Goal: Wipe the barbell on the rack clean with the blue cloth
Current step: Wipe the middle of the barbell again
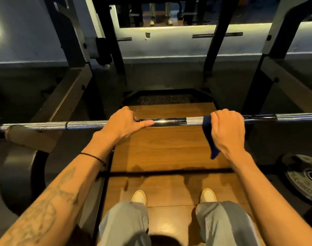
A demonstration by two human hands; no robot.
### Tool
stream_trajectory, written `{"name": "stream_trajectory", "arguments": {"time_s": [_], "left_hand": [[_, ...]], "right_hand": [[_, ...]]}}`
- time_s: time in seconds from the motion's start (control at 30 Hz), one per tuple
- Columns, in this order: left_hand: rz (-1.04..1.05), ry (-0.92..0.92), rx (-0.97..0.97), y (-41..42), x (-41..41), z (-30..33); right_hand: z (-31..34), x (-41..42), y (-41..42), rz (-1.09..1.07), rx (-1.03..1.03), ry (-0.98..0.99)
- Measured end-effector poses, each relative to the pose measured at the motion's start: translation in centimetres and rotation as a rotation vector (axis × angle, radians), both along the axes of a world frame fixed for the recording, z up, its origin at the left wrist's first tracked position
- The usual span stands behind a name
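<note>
Now the barbell [169, 121] lies across the rack [66, 107], above the wooden platform [169, 153]. Right hand [227, 130] curls over the bar, its grip pinching the blue cloth [209, 135] against it. Left hand [122, 123] wraps the bar, thumb along it.

The barbell [169, 121] is glossy chrome metal, smooth at its middle and rough with knurling on both sides. The blue cloth [209, 137] looks soft and matt. The wooden floor [165, 150] shines, smooth and grained.
</note>
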State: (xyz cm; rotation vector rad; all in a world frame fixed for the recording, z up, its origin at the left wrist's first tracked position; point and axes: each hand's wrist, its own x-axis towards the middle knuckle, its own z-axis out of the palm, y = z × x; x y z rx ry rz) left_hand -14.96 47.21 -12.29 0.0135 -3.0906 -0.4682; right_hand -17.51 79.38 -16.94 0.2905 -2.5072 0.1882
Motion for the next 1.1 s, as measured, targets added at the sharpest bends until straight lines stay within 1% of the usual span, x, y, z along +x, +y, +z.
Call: {"name": "stream_trajectory", "arguments": {"time_s": [0.07, 0.1, 0.13, 0.17, 0.2, 0.27, 0.37, 0.43, 0.5, 0.53, 0.6, 0.67, 0.77, 0.83, 0.87, 0.93, 1.03, 1.1], "left_hand": [[0.005, -0.155, -0.013, -0.4, -0.5, 0.7], [-0.004, -0.187, -0.061, -0.5, -0.5, 0.6], [-0.023, -0.174, -0.124, -0.5, -0.5, 0.3], [-0.048, -0.116, -0.183, -0.5, -0.4, -0.1], [-0.074, -0.032, -0.218, -0.6, -0.2, -0.6], [-0.103, 0.11, -0.192, -1.0, 0.0, -1.8], [-0.044, 0.294, -0.214, -1.2, 0.5, -3.4], [-0.004, 0.379, -0.245, -0.7, 1.0, -4.1], [0.016, 0.425, -0.215, -0.3, 1.5, -4.4], [0.022, 0.45, -0.187, -0.3, 1.6, -4.6], [0.041, 0.502, -0.14, -0.1, 2.0, -5.1], [0.052, 0.54, -0.136, 0.3, 2.2, -5.6], [0.069, 0.552, -0.137, 0.9, 2.5, -5.9], [0.079, 0.534, -0.145, 1.1, 2.6, -5.7], [0.087, 0.522, -0.151, 1.2, 2.7, -5.7], [0.108, 0.499, -0.176, 1.3, 2.7, -5.4], [0.103, 0.441, -0.219, 1.2, 2.8, -5.0], [0.068, 0.385, -0.238, 0.6, 2.6, -4.2]], "right_hand": [[-0.6, 0.1, -1.8, -0.117, -0.118, 0.0], [-0.7, 0.1, -2.7, -0.158, -0.185, -0.003], [-0.8, 0.2, -3.4, -0.184, -0.234, -0.005], [-0.7, 0.4, -4.1, -0.185, -0.245, -0.014], [-0.6, 0.7, -5.1, -0.171, -0.213, -0.03], [-0.2, 1.3, -8.3, -0.122, -0.075, -0.085], [0.2, 2.5, -14.4, 0.02, 0.005, -0.128], [0.5, 2.8, -15.8, 0.137, 0.056, -0.106], [1.3, 2.2, -13.9, 0.24, 0.11, -0.108], [1.4, 1.7, -12.1, 0.241, 0.117, -0.103], [1.5, 0.6, -7.7, 0.161, 0.145, -0.104], [1.1, 0.1, -3.9, 0.069, 0.146, -0.104], [0.3, 0.2, -2.2, -0.045, 0.032, -0.08], [0.0, 0.5, -4.0, -0.145, -0.009, -0.08], [-0.1, 0.6, -5.4, -0.16, 0.0, -0.093], [-0.3, 1.2, -9.1, -0.108, 0.021, -0.129], [0.1, 2.6, -14.9, 0.019, -0.021, -0.149], [0.3, 3.0, -16.6, 0.077, -0.024, -0.161]]}}
